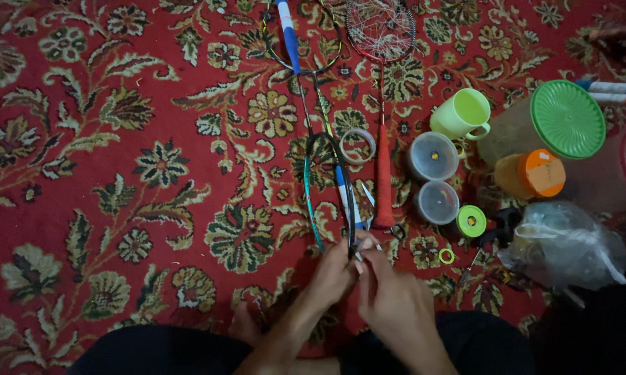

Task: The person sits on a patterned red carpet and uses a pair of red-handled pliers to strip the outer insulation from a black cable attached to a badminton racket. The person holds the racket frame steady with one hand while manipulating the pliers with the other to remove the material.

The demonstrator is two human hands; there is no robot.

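Landmark for all positions: the unstrung racket frame (324,191), teal and black, which lay on the red patterned carpet (84,173) with its near end in the person's hands.

Left of frame: nothing but carpet.

At the frame's near end: left hand (334,274) closed around the rim, fingers curled and pressed together on it. Right hand (389,302) touching it, thumb and forefinger pinching something small at the rim; too dim to tell whether string or a tool. No string crossed the frame's opening, so, judging from this, the stringing was at its very start and nearly all of it was left. A blue-and-white strip lay along the frame's right side.

Beyond the frame's far end: a strung racket with a blue grip (290,35), and right of it a red racket (382,42) whose strings looked broken and tangled, its red handle running down just right of the frame.

Just right of the frame: a tape roll (358,144). Farther right: two round lidded tubs (433,156), a pale green cup (460,113), a small green spool (471,221), an orange-lidded jar (531,173), a large jar with a green lid (566,118), a knotted plastic bag (563,243).
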